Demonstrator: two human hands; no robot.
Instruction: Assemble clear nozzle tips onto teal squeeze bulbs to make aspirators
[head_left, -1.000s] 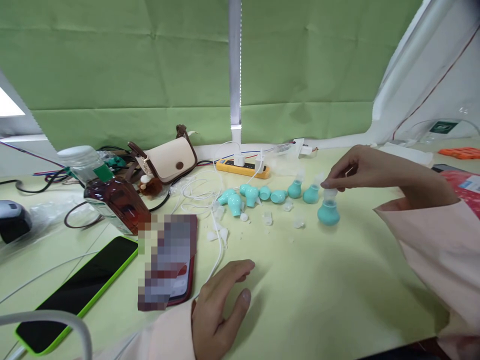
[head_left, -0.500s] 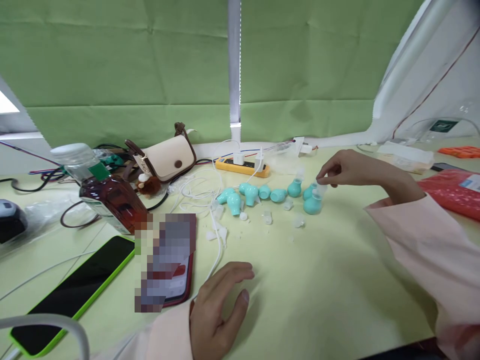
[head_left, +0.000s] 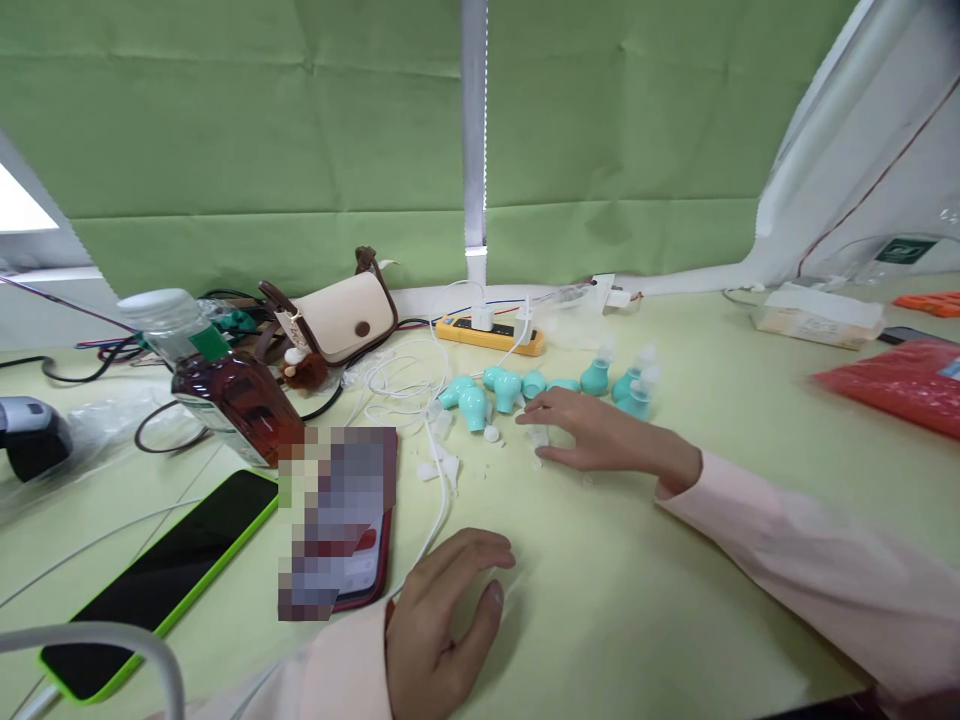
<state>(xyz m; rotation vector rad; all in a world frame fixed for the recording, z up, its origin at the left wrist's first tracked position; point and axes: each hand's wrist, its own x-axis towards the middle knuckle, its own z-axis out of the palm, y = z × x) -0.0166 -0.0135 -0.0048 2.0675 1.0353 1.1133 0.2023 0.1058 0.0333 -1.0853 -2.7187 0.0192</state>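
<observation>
My right hand [head_left: 600, 430] reaches over the table with thumb and fingers apart, around a small translucent plastic piece [head_left: 537, 437]. I cannot tell whether it touches the piece. Behind the hand are several glossy teal bulb-shaped pieces; one teal bulb [head_left: 472, 408] lies left of the fingers. Right of the hand's back, a teal bulb [head_left: 595, 377] stands upright with a translucent piece in its neck, and another capped teal bulb [head_left: 636, 402] is partly hidden. My left hand [head_left: 450, 615] rests near the front, fingers curved and apart from the thumb, holding nothing.
Left of my hands lie a phone in a red case [head_left: 386, 500] and a green-edged phone [head_left: 165, 580]. Behind them are a dark drink bottle [head_left: 232, 400] and a cream bag [head_left: 337, 315]. A yellow power strip [head_left: 457, 332] trails white cables. A red plastic package [head_left: 900, 385] lies right.
My right hand has left the upright capped bulbs at the right and moved left and nearer, its fingers spreading around a small translucent piece. My left hand stays in place.
</observation>
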